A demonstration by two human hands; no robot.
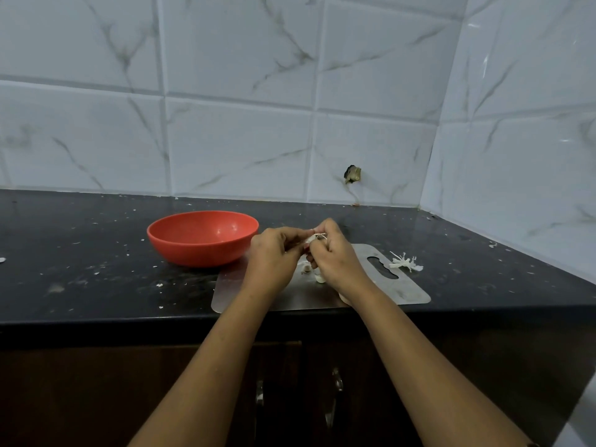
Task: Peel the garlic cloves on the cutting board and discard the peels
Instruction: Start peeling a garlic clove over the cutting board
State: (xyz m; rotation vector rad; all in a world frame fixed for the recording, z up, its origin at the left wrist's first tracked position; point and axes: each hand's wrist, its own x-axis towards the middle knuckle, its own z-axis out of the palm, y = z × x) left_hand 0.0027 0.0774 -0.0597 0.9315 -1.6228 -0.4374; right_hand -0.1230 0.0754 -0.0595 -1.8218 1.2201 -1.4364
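A steel cutting board [400, 285] lies at the counter's front edge. Above its middle, my left hand [274, 256] and my right hand [335, 253] meet, and both pinch one small white garlic clove [312, 239] between their fingertips, with a strip of skin sticking out at the top. Under the hands, a pale clove [320, 279] and a small brownish scrap [305, 269] lie on the board, partly hidden. A little heap of white peels [405, 263] lies on the counter just past the board's right end.
An empty red bowl [203, 237] stands on the black counter [96, 269] just left of the board. White tiled walls close the back and the right side. Small white flecks are scattered over the counter. Dark cabinet doors with handles hang below.
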